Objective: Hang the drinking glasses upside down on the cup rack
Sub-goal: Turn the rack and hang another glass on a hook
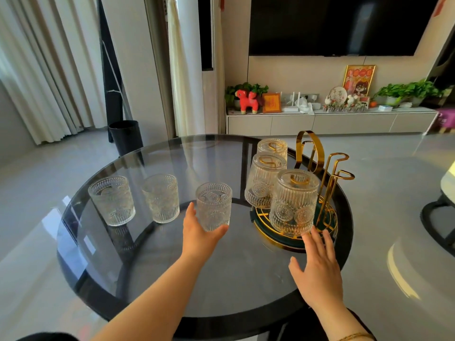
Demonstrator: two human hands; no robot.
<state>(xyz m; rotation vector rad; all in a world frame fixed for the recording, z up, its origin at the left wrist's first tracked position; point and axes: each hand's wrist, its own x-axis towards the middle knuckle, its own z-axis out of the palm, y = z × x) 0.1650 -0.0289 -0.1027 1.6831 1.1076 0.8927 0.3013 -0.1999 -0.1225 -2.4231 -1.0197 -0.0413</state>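
Three embossed clear glasses stand upright on the round glass table: one at the left, one in the middle, and one nearest me. My left hand wraps around the base of that nearest glass. The gold cup rack on its green tray stands at the right. Three glasses hang on it upside down: front, middle, back. My right hand hovers open just below the tray's front edge, fingertips near the front hung glass.
Two bare gold hooks rise on the rack's right side beside its tall loop handle. A black bin stands on the floor behind the table. A TV cabinet with ornaments lines the far wall.
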